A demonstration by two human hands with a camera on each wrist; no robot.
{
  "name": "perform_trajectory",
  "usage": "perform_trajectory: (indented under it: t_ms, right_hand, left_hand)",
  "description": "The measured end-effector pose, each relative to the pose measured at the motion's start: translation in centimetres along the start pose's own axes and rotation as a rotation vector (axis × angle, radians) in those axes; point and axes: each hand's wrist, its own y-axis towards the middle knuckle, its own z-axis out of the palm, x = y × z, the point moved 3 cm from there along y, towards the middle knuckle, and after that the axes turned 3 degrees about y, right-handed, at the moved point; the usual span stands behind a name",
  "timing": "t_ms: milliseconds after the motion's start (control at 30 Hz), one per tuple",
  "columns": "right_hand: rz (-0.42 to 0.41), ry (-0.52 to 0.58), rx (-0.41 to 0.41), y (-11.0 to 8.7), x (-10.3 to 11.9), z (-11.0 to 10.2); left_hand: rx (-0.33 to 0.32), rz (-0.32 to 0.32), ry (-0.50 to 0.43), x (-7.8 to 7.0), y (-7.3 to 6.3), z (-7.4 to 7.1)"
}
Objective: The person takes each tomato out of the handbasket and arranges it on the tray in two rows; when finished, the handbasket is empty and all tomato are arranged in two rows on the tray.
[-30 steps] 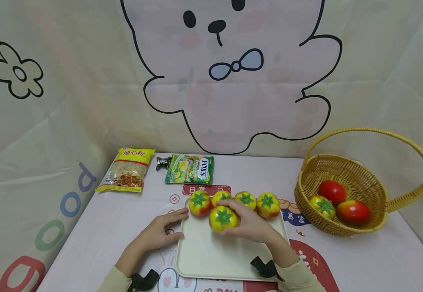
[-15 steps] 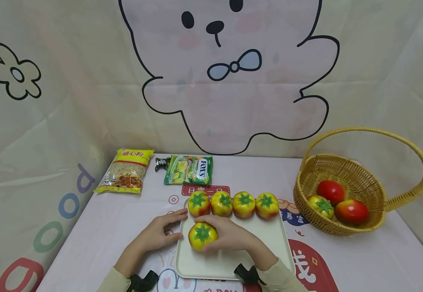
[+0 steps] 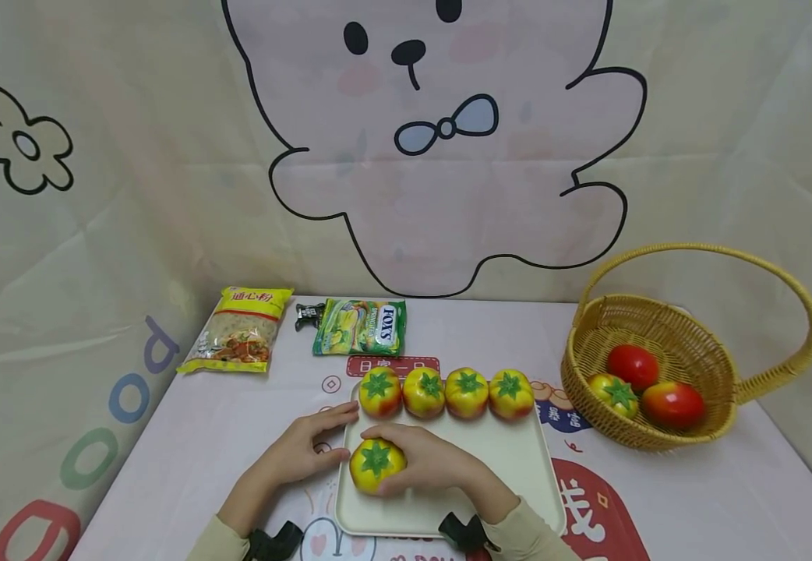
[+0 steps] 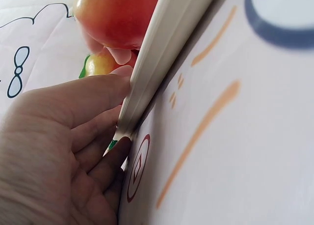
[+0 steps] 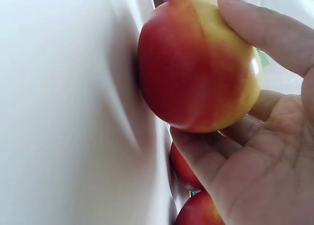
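In the head view, my right hand (image 3: pixel 437 466) holds a yellow-red tomato (image 3: pixel 372 472) with a green star-shaped top, low at the left part of the cream tray (image 3: pixel 497 483). The right wrist view shows thumb and fingers on either side of this tomato (image 5: pixel 196 68), right at the tray's surface. Several similar tomatoes, the leftmost (image 3: pixel 380 392) among them, stand in a row along the tray's back edge. My left hand (image 3: pixel 308 449) lies at the tray's left side. Its fingertips touch the rim (image 4: pixel 157 53) in the left wrist view, fingers spread and relaxed.
At the right stands a wicker basket (image 3: pixel 588 405) with a tall handle, holding three red or yellow-red tomatoes. Behind the tray lie a yellow food bag (image 3: pixel 240 331), a small black packet (image 3: pixel 309 315) and a green FOX'S bag (image 3: pixel 359 327). A printed cloth hangs behind.
My right hand has carried the tomato from near the back row leftward and toward the tray's front left. The left hand has stayed at the tray's side.
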Motion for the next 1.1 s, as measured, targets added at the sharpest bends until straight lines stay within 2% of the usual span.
perform_trajectory:
  t_ms: [800,1100]
  right_hand:
    - [0.053,-0.008,0.036,-0.28,0.08,0.01]
    - [0.049,-0.041,0.060,-0.73,0.54,-0.74]
  left_hand:
    - [-0.012,0.022,0.014,-0.04,0.02,-0.11]
    - [-0.013,0.011,0.007,-0.06,0.01,-0.09]
